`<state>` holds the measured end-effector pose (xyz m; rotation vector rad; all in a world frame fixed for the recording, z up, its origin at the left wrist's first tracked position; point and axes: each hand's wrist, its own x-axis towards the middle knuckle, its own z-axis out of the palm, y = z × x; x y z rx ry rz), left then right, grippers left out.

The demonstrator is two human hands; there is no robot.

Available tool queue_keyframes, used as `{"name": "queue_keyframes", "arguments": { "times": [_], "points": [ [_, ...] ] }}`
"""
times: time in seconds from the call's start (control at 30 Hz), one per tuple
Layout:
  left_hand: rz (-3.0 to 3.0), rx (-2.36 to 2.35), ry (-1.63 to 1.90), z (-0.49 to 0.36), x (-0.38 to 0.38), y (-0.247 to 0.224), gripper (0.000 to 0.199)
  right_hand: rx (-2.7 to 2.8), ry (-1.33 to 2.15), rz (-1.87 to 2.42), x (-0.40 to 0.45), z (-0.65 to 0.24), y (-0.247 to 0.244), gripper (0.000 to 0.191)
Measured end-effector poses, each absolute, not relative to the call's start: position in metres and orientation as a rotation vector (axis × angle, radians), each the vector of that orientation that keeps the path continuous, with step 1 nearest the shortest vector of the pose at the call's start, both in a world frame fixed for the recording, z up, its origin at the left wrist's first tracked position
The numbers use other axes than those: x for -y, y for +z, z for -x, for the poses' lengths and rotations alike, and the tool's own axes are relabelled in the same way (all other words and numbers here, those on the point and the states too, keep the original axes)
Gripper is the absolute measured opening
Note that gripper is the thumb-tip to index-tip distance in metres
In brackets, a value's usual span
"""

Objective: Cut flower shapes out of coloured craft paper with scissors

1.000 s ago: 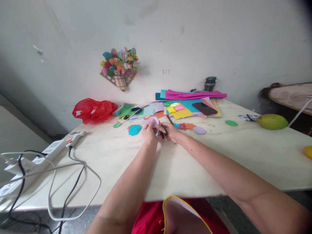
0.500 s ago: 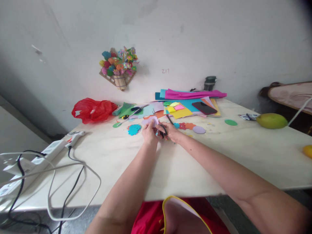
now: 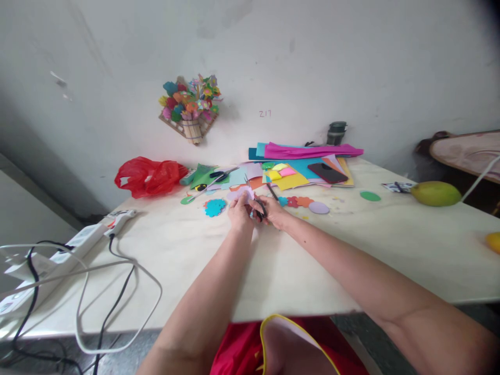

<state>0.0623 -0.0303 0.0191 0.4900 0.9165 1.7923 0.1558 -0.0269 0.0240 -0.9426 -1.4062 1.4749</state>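
My left hand (image 3: 240, 210) pinches a small piece of light purple paper (image 3: 247, 193) above the middle of the table. Close against it on the right, my right hand (image 3: 272, 210) is closed round the black handles of scissors (image 3: 261, 208). The blades are largely hidden by the fingers and paper. Left of my hands lie blue scalloped paper cutouts (image 3: 215, 208). To the right sit an orange flower cutout (image 3: 304, 202), a red flower cutout (image 3: 292, 202) and a purple paper oval (image 3: 319, 208).
Behind my hands are stacked coloured sheets (image 3: 300, 166), a phone (image 3: 327, 173) and another pair of scissors (image 3: 221, 176). A red plastic bag (image 3: 150, 176) lies back left. A power strip (image 3: 74, 250) with cables is at left, a yellow-green fruit (image 3: 435, 193) at right.
My right hand and the scissors have shifted very slightly beside the purple paper. Everything else stays where it was.
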Motion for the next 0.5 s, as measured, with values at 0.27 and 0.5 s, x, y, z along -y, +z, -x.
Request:
{"name": "queue_keyframes", "arguments": {
  "times": [0.27, 0.5],
  "points": [
    [-0.424, -0.934, 1.761, -0.0648, 0.0344, 0.0231, 0.033, 1.391, 1.472, 0.952, 0.0302, -0.1528, 0.0259, 0.031],
    [-0.398, -0.918, 1.774, -0.0644, 0.0330, 0.0207, 0.027, 1.353, 1.452, 0.933, 0.0307, -0.1476, 0.0210, 0.034]
  ]
}}
